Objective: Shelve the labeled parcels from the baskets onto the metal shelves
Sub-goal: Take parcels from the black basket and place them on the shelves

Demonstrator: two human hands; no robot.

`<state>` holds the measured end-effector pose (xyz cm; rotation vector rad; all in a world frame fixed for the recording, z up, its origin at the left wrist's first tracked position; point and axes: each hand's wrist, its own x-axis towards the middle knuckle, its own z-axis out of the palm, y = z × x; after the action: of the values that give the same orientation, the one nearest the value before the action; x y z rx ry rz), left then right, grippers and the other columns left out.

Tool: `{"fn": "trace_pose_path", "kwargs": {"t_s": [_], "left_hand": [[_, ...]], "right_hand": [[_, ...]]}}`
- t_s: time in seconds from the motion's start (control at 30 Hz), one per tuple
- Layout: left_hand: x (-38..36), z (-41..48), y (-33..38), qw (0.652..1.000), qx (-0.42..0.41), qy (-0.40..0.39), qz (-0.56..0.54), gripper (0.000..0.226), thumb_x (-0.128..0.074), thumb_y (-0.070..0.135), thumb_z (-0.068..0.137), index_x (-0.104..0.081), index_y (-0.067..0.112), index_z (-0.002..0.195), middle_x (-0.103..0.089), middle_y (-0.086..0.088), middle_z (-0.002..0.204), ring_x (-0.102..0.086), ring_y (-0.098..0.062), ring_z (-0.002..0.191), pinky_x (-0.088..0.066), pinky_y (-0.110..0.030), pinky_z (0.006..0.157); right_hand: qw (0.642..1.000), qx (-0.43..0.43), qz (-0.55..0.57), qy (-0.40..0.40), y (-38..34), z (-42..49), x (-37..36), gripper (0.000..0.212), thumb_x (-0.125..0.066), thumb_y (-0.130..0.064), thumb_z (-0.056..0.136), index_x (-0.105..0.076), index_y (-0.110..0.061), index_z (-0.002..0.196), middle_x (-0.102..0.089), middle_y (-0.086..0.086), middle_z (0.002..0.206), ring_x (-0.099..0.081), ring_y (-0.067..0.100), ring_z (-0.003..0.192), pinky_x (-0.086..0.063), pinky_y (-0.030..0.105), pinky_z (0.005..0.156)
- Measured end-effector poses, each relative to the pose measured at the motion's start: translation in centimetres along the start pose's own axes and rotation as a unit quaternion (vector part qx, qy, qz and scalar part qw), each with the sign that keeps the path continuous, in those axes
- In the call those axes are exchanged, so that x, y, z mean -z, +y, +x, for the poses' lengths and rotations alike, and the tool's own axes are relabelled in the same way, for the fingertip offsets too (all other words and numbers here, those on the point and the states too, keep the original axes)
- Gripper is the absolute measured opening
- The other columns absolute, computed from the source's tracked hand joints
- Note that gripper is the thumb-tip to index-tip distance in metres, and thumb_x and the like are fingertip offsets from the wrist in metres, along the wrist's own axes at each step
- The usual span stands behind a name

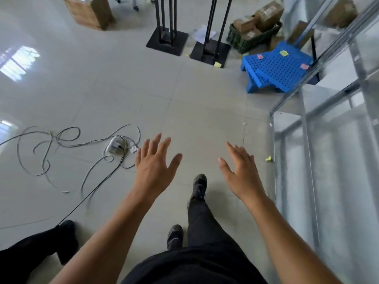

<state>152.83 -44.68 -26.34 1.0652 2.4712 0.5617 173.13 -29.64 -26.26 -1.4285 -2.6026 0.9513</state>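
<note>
Parcels (pixel 266 14) are far from both hands. The left hand (pixel 152 169) and the right hand (pixel 241 173) are wide open with fingers spread. They hold nothing and hang over the pale floor (pixel 102 89). A dark shoe (pixel 199 185) steps between them. Metal shelves (pixel 328 140) stand just to the right. Loose cables (pixel 61 144) lie on the left. Far ahead, blue baskets (pixel 281 66) lie upside down. Behind them the parcels are piled in a dark green basket (pixel 244 41).
</note>
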Motion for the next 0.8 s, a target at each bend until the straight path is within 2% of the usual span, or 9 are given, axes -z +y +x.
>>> {"fn": "trace_pose_path", "kwargs": {"t_s": [0.27,0.4,0.5,0.8], "left_hand": [[4.2,16.7,4.3,0.997,-0.017,-0.035,0.064,0.072,-0.034,0.067,0.100,-0.013,0.038,0.162,-0.006,0.010,0.172,-0.002,-0.025,0.159,-0.002,-0.049,0.128],[7.6,25.5,6.9,0.996,-0.029,-0.012,0.086,0.070,-0.031,0.067,0.100,-0.015,0.038,0.162,-0.012,0.008,0.171,-0.006,-0.025,0.158,-0.002,-0.049,0.128],[9.2,30.6,7.7,0.996,-0.012,-0.005,0.084,0.069,-0.031,0.068,0.100,-0.017,0.038,0.161,-0.015,0.007,0.171,-0.009,-0.025,0.158,-0.004,-0.051,0.128],[13.9,45.2,2.4,0.998,0.046,0.021,0.039,0.067,-0.032,0.068,0.100,-0.021,0.040,0.160,-0.014,0.009,0.171,-0.005,-0.025,0.158,0.000,-0.048,0.128]], "right_hand": [[0.998,0.058,0.004,-0.017,-2.8,17.5,3.7,0.065,-0.040,-0.052,0.107,-0.025,-0.026,0.165,-0.029,0.002,0.170,-0.011,0.021,0.161,-0.002,0.044,0.131],[0.992,0.111,-0.045,-0.041,-5.7,26.3,7.0,0.067,-0.035,-0.056,0.107,-0.017,-0.031,0.166,-0.021,0.002,0.173,-0.005,0.021,0.161,0.003,0.042,0.130],[0.984,0.128,-0.099,-0.072,-7.7,33.0,8.1,0.069,-0.030,-0.060,0.106,-0.012,-0.032,0.167,-0.017,0.005,0.174,-0.002,0.024,0.162,0.003,0.047,0.129],[0.982,0.153,-0.086,-0.068,-16.2,50.7,7.6,0.068,-0.034,-0.058,0.106,-0.017,-0.031,0.166,-0.020,0.005,0.173,-0.004,0.022,0.162,0.001,0.045,0.130]]}}
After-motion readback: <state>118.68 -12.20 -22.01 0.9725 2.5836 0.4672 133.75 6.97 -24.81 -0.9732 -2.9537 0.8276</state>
